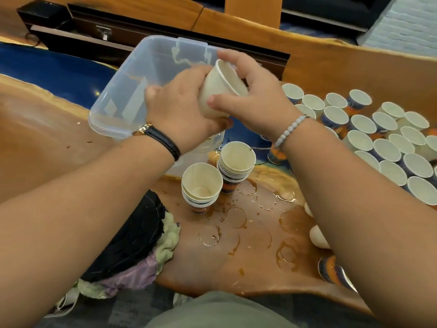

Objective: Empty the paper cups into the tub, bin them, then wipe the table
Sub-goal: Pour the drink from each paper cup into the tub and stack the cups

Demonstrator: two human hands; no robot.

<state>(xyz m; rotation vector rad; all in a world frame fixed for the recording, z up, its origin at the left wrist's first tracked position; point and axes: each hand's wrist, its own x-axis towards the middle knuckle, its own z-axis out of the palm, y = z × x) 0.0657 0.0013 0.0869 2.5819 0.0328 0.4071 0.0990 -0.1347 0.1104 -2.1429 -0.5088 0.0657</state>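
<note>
Both hands hold one white paper cup (218, 91) tilted on its side over the near corner of a clear plastic tub (132, 91). My left hand (179, 107) wraps the cup's base and my right hand (255, 95) grips its rim and side. Thin brown liquid streaks the tub's inside. Below the hands two stacks of nested cups (236, 166) (201, 188) stand upright on the wet wooden table (255, 235). Many upright paper cups (383, 138) crowd the table's right side.
Brown ring stains and puddles cover the table in front of me. A bundle of black, green and purple cloth (132, 245) lies at the table's left front edge. A patterned cup (333, 271) lies on its side under my right forearm. Dark drawers (104, 31) stand behind the tub.
</note>
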